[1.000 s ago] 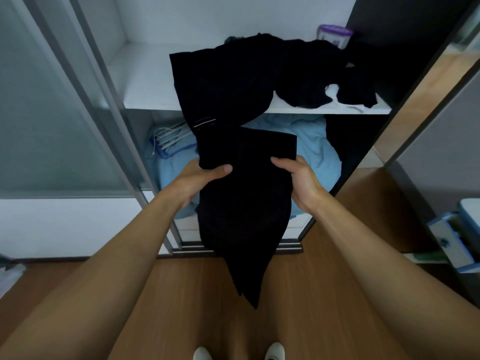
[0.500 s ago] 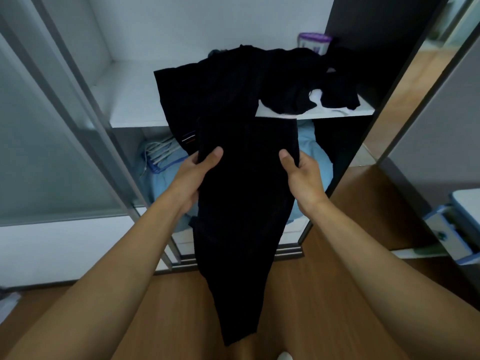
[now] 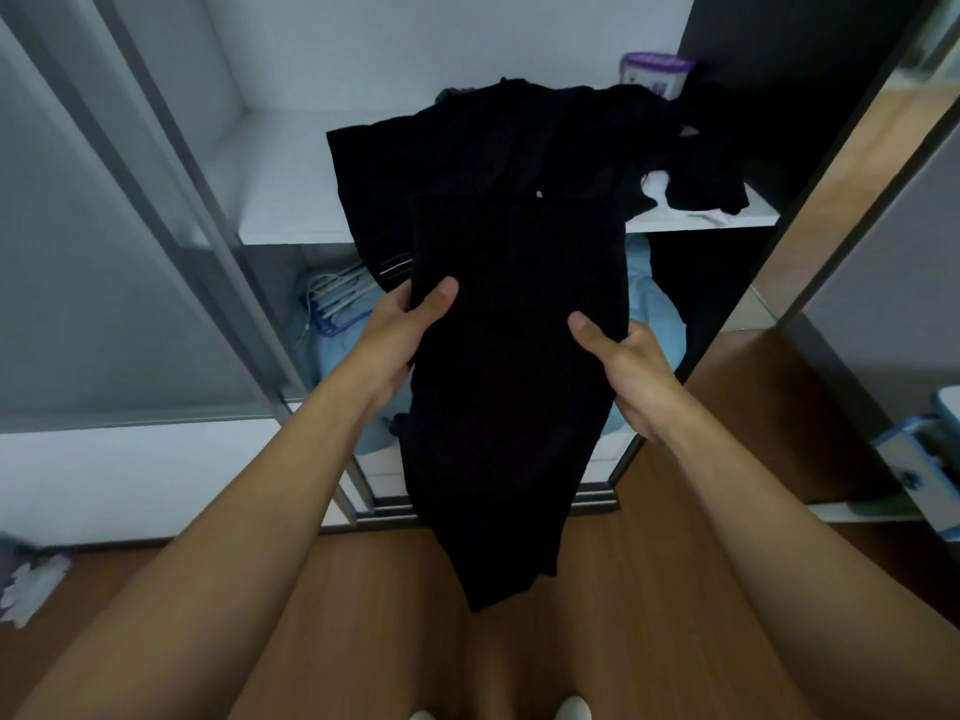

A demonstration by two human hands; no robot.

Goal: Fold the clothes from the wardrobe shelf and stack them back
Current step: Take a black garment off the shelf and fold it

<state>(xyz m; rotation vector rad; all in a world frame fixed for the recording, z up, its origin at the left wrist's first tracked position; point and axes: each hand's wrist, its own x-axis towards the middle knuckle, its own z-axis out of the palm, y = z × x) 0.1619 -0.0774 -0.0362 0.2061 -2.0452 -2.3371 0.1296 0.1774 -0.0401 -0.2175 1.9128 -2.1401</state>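
Note:
A long black garment (image 3: 511,366) hangs from my two hands in front of the wardrobe, its lower end reaching toward the floor. My left hand (image 3: 410,324) grips its left edge, thumb on top. My right hand (image 3: 623,366) grips its right edge the same way. Behind it a pile of other black clothes (image 3: 493,148) lies on the white wardrobe shelf (image 3: 280,200) and drapes over the shelf's front edge. Another dark piece (image 3: 706,184) lies at the shelf's right end.
A purple-lidded container (image 3: 655,77) stands at the back right of the shelf. Below the shelf are light blue fabric (image 3: 652,309) and white hangers (image 3: 337,293). Sliding door frames (image 3: 218,262) stand on the left; a blue-and-white drawer unit (image 3: 924,459) is at right. Wooden floor (image 3: 675,563) lies below.
Both hands have lifted the black garment higher and closer to the shelf; its upper edge now overlaps the pile on the shelf. The grips stay the same.

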